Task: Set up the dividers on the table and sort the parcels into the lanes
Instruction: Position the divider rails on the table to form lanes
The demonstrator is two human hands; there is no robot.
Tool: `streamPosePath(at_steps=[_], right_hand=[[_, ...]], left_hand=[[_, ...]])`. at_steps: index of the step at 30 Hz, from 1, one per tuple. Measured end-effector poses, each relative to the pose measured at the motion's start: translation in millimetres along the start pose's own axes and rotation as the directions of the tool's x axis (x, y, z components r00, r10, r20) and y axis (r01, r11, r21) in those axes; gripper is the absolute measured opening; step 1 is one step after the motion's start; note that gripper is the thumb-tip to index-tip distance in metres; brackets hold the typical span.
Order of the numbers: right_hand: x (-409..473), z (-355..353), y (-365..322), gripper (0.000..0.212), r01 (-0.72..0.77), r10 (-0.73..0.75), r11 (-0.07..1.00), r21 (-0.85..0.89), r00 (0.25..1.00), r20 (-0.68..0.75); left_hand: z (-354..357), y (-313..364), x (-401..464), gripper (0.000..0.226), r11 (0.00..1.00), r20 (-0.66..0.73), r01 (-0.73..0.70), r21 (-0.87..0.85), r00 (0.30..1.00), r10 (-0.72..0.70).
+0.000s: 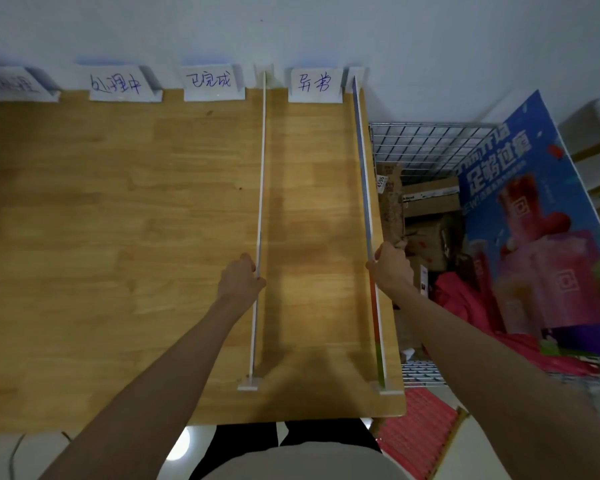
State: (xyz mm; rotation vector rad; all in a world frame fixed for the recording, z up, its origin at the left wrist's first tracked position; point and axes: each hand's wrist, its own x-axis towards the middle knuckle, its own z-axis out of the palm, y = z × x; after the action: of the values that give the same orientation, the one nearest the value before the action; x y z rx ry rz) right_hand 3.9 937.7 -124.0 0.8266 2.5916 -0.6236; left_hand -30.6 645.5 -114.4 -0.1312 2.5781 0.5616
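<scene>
Two thin white divider boards stand on edge on the wooden table [118, 237], running from the front edge to the wall. My left hand [240, 277] grips the top edge of the left divider [262, 174] about two thirds of the way towards me. My right hand [392, 265] pinches the top edge of the right divider [363, 168], which runs along the table's right edge. Both dividers sit in small white foot blocks [247, 383] at the near end. Parcels, brown boxes and red bags, lie in a wire cart [430, 143] to the right of the table.
Several handwritten white label cards [118, 84] stand along the wall at the back of the table. A large blue printed board [534, 220] leans in the wire cart. A red ribbed mat [420, 431] lies on the floor at the lower right.
</scene>
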Motion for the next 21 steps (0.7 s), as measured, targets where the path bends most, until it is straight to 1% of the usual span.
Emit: streamPosePath(at_steps=[6, 9, 12, 16, 21], right_hand=[[7.2, -1.7, 2.6, 0.014, -0.005, 0.005, 1.000, 0.018, 1.000, -0.020], [9.0, -1.2, 1.4, 0.012, -0.004, 0.005, 1.000, 0.024, 0.999, -0.037], [8.9, 1.1, -0.3, 0.012, -0.006, 0.008, 0.999, 0.036, 0.999, -0.038], [6.5, 2.3, 0.6, 0.010, 0.010, -0.009, 0.999, 0.037, 0.999, -0.036], [2.4, 3.2, 4.4, 0.010, 0.020, -0.018, 0.998, 0.052, 0.999, -0.029]], left_hand=[[7.2, 8.1, 0.0, 0.024, 0.999, 0.016, -0.045, -0.026, 0.999, 0.046], [6.1, 10.8, -0.1, 0.022, 0.998, 0.013, -0.055, -0.008, 0.998, 0.055], [6.1, 8.2, -1.7, 0.021, 0.999, 0.013, -0.045, 0.025, 0.999, 0.045], [7.2, 3.7, -2.0, 0.025, 1.000, 0.007, -0.011, -0.019, 1.000, 0.011], [7.6, 6.0, -0.7, 0.027, 1.000, -0.008, -0.003, -0.020, 1.000, 0.003]])
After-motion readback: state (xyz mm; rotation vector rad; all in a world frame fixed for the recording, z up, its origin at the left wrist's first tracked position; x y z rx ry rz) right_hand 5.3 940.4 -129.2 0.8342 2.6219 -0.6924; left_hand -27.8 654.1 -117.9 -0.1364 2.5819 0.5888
